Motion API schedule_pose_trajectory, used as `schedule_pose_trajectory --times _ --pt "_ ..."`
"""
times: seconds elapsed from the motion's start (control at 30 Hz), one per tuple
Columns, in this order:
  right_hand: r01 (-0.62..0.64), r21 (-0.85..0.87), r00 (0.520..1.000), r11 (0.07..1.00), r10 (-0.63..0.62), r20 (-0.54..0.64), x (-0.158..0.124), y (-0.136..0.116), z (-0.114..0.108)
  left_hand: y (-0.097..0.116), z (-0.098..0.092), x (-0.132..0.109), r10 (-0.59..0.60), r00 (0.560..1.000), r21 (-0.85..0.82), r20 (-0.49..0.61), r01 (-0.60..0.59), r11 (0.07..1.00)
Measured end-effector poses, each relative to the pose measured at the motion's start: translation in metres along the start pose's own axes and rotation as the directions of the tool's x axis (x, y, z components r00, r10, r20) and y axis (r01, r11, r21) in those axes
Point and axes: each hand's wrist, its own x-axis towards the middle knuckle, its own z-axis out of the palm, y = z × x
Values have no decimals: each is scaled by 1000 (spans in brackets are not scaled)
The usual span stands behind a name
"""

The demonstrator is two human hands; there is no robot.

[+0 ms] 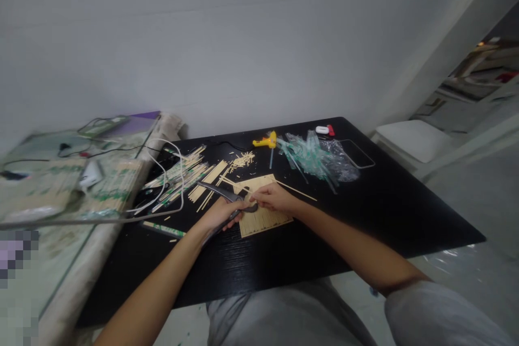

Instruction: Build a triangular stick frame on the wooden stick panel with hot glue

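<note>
My left hand (226, 213) is wrapped round dark grey pruning shears (217, 189), their handles spread and their curved jaws pointing right. Close to the jaws, my right hand (272, 197) is closed in a pinch, apparently on a thin wooden stick (235, 184) that reaches out to the left. Its gripped end is hidden by the fingers. Under both hands lies a flat square panel of pale sticks (265, 219) set side by side. Another stick (298, 191) sticks out to the right, past my right wrist.
Loose sticks (207, 181) and short cut pieces (242, 160) lie beyond the shears on the black table (389, 200). Further back are a yellow glue gun (265, 140), crumpled plastic wrappers (310, 157) and a white case (322, 130). A white cable (181, 173) loops at left near packaged sticks (111, 184).
</note>
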Motion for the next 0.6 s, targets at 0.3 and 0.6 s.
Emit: schedule_pose_trajectory --times 0.3,0.6 --pt "26 -44 999 999 -25 29 -2 -1 -1 -6 5 4 8 999 -49 43 -6 999" --pt "-59 44 996 997 62 -56 0 -6 -1 0 -1 0 24 1000 -29 6 -24 999"
